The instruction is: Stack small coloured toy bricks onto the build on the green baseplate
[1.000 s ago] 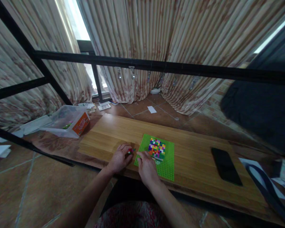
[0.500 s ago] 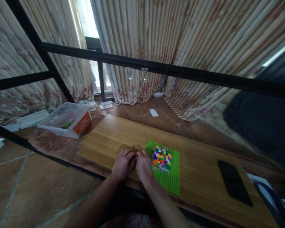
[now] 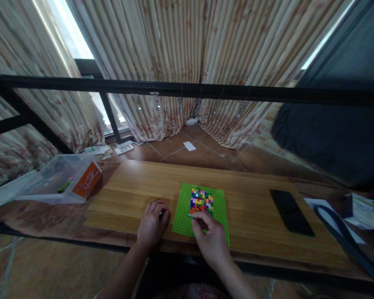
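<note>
A green studded baseplate [image 3: 182,224] lies on the wooden tabletop. On it sits a square patch of small multicoloured building bricks [image 3: 201,201]. My right hand [image 3: 212,238] is over the front part of the plate, thumb and fingers curled close together at the patch's near edge; whatever they pinch is too small to make out. Left of the plate, my left hand [image 3: 152,222] rests on the table with its fingers curled. Tiny pink and dark bits, which look like toy bricks, show between its thumb and forefinger.
A clear plastic bin [image 3: 54,182] with an orange label stands at the left, a few green pieces inside. A black phone-like slab [image 3: 291,211] lies on the table's right side. A dark metal rail [image 3: 174,88] crosses beyond the table, before the curtains.
My hands were together left of the patch. Now they are apart: the right has moved right, over the plate, and the left stays beside it. The view has turned right.
</note>
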Available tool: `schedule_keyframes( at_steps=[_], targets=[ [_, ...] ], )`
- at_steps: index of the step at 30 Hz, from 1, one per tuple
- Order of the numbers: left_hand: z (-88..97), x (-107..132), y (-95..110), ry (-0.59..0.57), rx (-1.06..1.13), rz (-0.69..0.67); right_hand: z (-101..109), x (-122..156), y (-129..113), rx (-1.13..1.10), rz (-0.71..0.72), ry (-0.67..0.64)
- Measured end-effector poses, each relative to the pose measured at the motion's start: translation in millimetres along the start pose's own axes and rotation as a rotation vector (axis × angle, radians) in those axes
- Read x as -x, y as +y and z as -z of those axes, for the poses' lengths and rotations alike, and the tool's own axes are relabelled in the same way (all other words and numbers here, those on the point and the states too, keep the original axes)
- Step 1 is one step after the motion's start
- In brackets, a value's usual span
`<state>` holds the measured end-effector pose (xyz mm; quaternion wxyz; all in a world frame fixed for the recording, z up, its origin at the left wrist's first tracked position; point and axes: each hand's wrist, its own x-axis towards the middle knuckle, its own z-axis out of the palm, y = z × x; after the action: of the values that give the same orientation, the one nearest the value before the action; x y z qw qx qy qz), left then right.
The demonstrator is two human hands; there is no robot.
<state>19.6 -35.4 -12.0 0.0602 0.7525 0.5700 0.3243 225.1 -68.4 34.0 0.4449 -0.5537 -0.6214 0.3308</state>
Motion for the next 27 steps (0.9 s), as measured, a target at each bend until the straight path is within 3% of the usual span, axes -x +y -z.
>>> schedule_keyframes(
  at_steps=[4, 7, 13, 27],
  targets=[
    [1.0, -2, 0, 0.005, -0.014, -0.006, 31, -24, 23, -0.168, -0.073, 0.207],
    [1.5, -3, 1, 0.006, -0.019, 0.0, 40, -51, 37, -0.206, -0.071, 0.277],
    [1.8, -4, 0, -0.003, -0.03, 0.003, 32, -83, 55, -0.183, -0.035, 0.207],
    [1.0, -3, -2, 0.001, -0.03, -0.018, 25, -90, 64, -0.309, -0.188, 0.147]
  ],
)
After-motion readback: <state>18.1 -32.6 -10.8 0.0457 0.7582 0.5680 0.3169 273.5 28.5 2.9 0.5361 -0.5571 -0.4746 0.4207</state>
